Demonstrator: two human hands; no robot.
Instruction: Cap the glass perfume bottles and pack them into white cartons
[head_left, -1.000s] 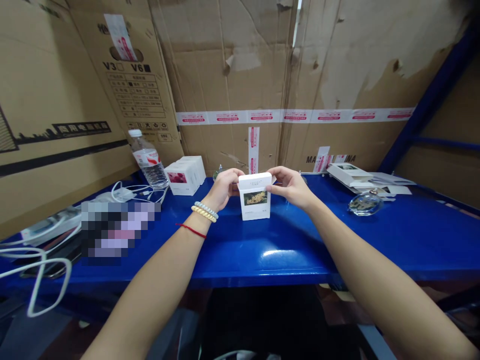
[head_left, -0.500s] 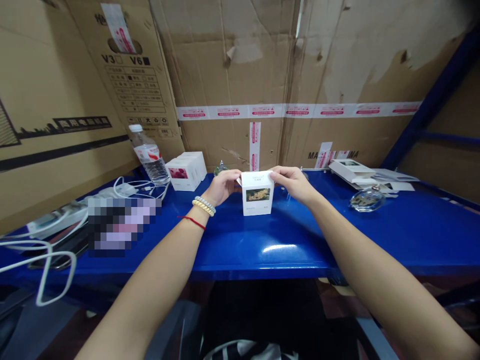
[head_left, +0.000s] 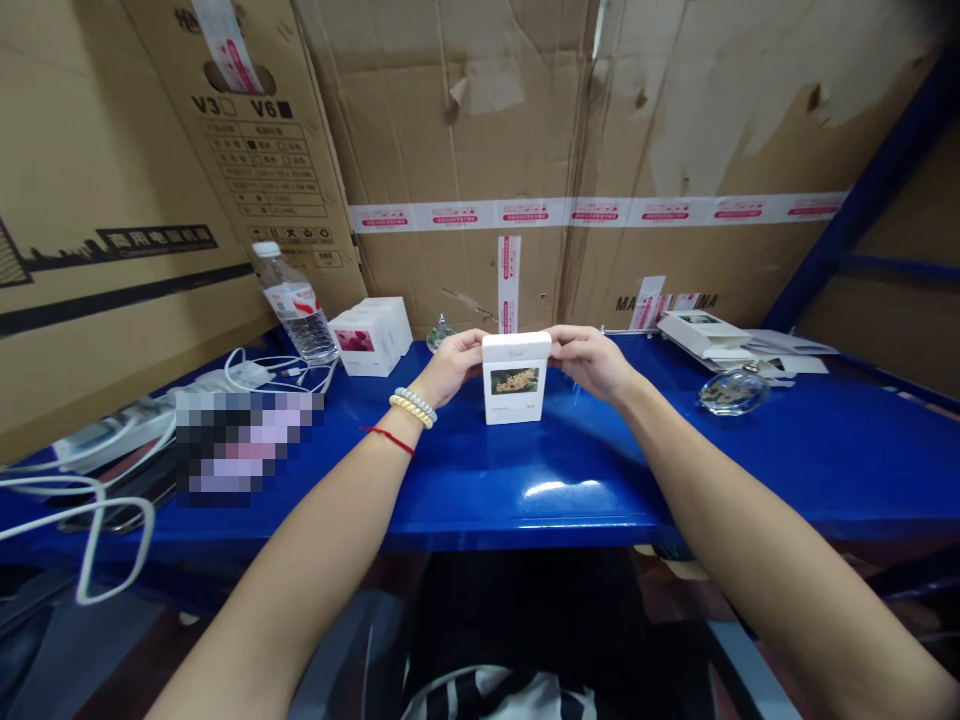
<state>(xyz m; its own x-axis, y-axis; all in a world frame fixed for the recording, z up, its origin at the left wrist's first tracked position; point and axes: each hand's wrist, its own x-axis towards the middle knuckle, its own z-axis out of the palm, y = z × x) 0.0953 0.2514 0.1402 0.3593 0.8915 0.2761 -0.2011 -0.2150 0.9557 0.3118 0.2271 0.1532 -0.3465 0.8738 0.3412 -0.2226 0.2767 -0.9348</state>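
Note:
A small white carton (head_left: 514,402) with a picture of yellow flowers stands upright on the blue table (head_left: 465,490), in front of me. Its top flap (head_left: 517,346) is lifted a little and tilts toward me. At the carton's upper left edge, my left hand (head_left: 454,366) has its fingers closed on it. My right hand (head_left: 589,357) grips the upper right edge with bent fingers. Fingertips of both hands are partly hidden behind the carton. A round glass bottle (head_left: 440,333) shows just behind my left hand.
To the left stand white cartons (head_left: 373,345), a water bottle (head_left: 296,305), white cables (head_left: 97,520) and a dark phone-like object (head_left: 142,500). Flattened white cartons (head_left: 705,338) and a glass perfume-like bottle (head_left: 733,391) lie at the right. Cardboard (head_left: 450,130) walls the back.
The carton's top has gone from lying back to a raised flap facing me. My right fingers have shifted from the top front to the right side. The view has tilted slightly.

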